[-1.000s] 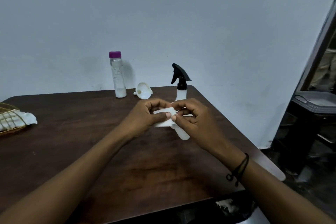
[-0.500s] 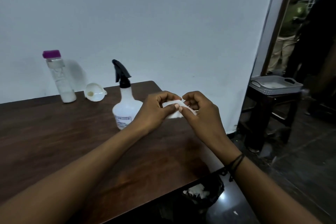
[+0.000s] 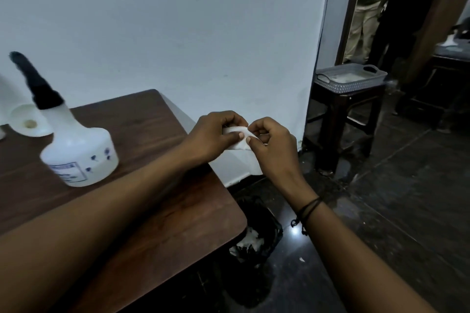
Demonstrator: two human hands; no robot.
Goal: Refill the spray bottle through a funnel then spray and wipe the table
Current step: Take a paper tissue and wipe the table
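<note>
- Tissue [image 3: 237, 138] pinched between left hand [image 3: 212, 136] and right hand [image 3: 270, 146], past the table [image 3: 157, 134] corner.
- Spray bottle [image 3: 76, 150] stands capped beside the funnel [image 3: 28, 122].
- Wiping looks finished; next, drop it into the bin [image 3: 256, 234] below.

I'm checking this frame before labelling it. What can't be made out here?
- Spray bottle, head view: motion blur makes its label unreadable and hides the liquid level.
- Tissue: mostly hidden by the left hand and right hand.
- Bin: partly hidden under the table; contents unclear.
</note>
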